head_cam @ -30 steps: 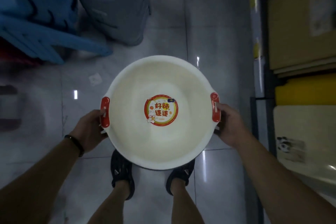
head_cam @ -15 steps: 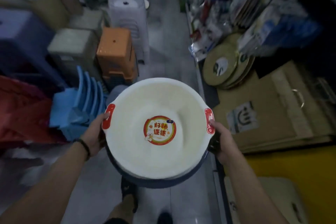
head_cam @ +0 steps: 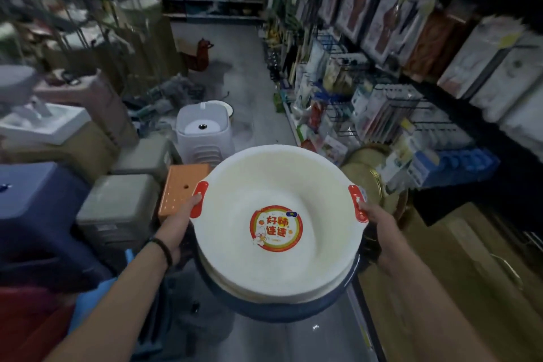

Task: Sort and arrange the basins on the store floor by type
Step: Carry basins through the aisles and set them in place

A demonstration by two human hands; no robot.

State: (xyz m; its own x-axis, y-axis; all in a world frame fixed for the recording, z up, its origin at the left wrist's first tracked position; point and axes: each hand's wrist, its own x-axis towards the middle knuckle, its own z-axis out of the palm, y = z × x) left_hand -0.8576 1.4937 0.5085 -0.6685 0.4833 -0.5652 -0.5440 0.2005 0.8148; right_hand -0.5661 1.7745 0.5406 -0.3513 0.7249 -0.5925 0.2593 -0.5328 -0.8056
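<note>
Red handles [head_cam: 199,199] gripped, one per hand: left hand [head_cam: 179,223] at 9 o'clock, right hand [head_cam: 379,226] at 3, thumbs on top, fingers out of sight under the rim. Between them, held level, the white basin [head_cam: 264,179]; handle-to-handle axis runs 9 to 3, neither hand nearer. Contents: nothing but a round sticker [head_cam: 276,228] on its bottom. It nests in more pale rims, outermost a dark blue basin [head_cam: 279,310]. Orange stool [head_cam: 183,188] just beside the left hand at 10; white stool [head_cam: 202,129] at 11. Aisle floor [head_cam: 235,73] lies bare at 12, a likely set-down heading.
</note>
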